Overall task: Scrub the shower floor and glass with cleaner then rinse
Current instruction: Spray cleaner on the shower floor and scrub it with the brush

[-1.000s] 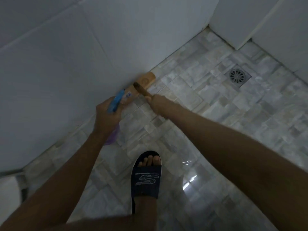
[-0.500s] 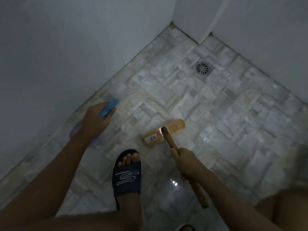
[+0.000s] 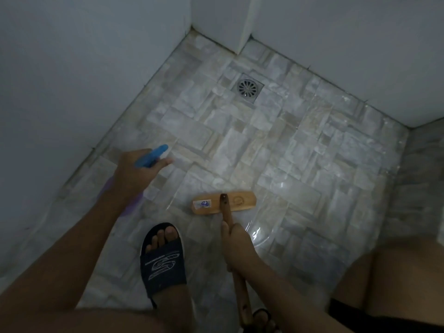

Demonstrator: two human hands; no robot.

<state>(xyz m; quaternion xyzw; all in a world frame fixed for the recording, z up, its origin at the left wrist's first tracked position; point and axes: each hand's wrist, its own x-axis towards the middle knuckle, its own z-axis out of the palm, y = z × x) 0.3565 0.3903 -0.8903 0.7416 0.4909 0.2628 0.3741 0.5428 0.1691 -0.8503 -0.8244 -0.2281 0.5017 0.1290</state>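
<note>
Left hand (image 3: 134, 175) gripped a spray bottle (image 3: 151, 156) near the wall (image 3: 60, 92) edge; right hand (image 3: 237, 246) held the brush (image 3: 240, 202), its head on open floor (image 3: 300, 164), well short of the drain (image 3: 247, 87)

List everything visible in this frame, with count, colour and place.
floor: one, pale stone tile, wet sheen
walls: several, white, left and far sides
drain: one, metal, near far corner
bottle: one, blue and purple, left of centre, held
brush: one, wooden, head on floor, centre
slipper: one, dark, bottom centre, worn
foot: one, in slipper
left hand: one, grips bottle
right hand: one, grips brush handle
</note>
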